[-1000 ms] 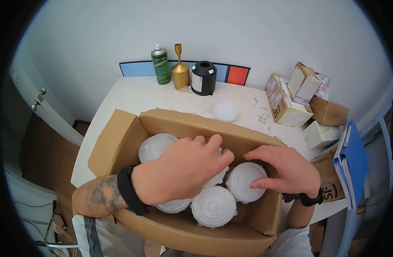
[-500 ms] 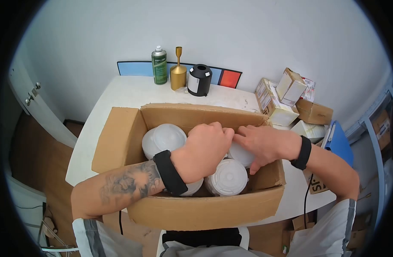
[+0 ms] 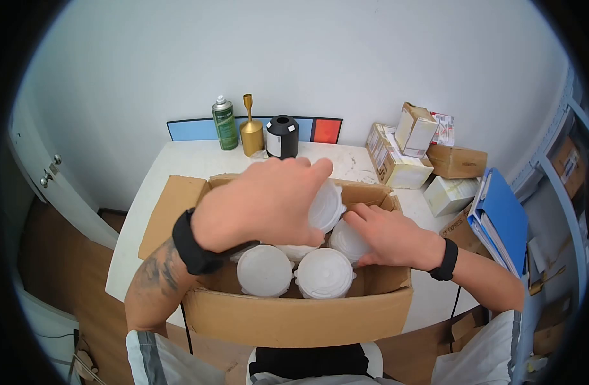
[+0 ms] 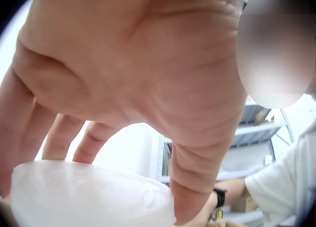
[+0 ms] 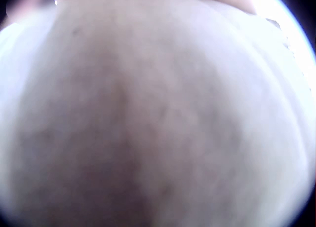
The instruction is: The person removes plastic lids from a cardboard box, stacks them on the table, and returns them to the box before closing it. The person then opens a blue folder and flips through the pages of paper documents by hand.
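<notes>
My left hand grips a white lidded tub between thumb and fingers, raised at the level of the box's far rim and tilted. The left wrist view shows the tub between the thumb and the fingers. My right hand curls its fingers and thumb round another white tub inside the cardboard box, at its right. Two more tubs stand near the box's front wall. A pale, blurred surface fills the right wrist view.
Behind the box stand a green spray can, a gold candle holder and a black canister. Small cartons are stacked at the right, beside a blue folder. An opened flap sticks out at the box's left.
My left hand has risen from inside the box with a tub in its grip. My right hand stays in the box's right part. The head view has shifted.
</notes>
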Action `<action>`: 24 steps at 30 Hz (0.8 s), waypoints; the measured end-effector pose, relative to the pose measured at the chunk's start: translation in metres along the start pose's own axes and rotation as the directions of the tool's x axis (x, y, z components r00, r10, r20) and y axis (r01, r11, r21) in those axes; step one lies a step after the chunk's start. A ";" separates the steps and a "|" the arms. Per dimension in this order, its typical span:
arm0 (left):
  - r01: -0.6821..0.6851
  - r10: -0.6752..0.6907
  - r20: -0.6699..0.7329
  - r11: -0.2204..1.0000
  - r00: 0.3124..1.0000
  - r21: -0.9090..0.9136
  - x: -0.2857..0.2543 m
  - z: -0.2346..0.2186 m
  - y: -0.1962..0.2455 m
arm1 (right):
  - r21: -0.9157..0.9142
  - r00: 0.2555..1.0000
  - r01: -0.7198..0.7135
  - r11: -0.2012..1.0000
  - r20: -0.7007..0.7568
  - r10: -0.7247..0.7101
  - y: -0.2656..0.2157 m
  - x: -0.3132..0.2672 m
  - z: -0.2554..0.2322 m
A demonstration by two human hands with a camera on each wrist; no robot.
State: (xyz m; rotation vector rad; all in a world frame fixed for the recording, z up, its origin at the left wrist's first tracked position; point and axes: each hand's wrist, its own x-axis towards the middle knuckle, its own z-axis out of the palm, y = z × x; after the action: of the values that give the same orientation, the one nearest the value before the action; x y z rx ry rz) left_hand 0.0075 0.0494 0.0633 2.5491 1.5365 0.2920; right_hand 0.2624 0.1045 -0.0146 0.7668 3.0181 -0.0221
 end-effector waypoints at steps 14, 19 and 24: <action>-0.072 0.053 0.288 0.996 0.956 0.056 0.019 0.037 -0.007 | 0.063 0.977 -0.212 0.975 0.043 0.210 -0.012 -0.016 -0.010; -0.259 0.245 0.096 0.950 0.965 0.173 0.016 0.094 -0.035 | 0.141 0.973 -0.224 0.964 -0.024 0.229 -0.015 -0.010 -0.013; -0.242 0.223 0.118 0.954 0.968 0.177 0.012 0.094 -0.035 | 0.153 0.971 -0.220 0.963 -0.061 0.232 -0.017 -0.008 -0.014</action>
State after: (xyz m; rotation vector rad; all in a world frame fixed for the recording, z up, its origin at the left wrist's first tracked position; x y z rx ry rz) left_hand 0.0062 0.0737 -0.0349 2.8509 1.2866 0.0478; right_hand 0.2605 0.0858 -0.0006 1.1478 3.0059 -0.2135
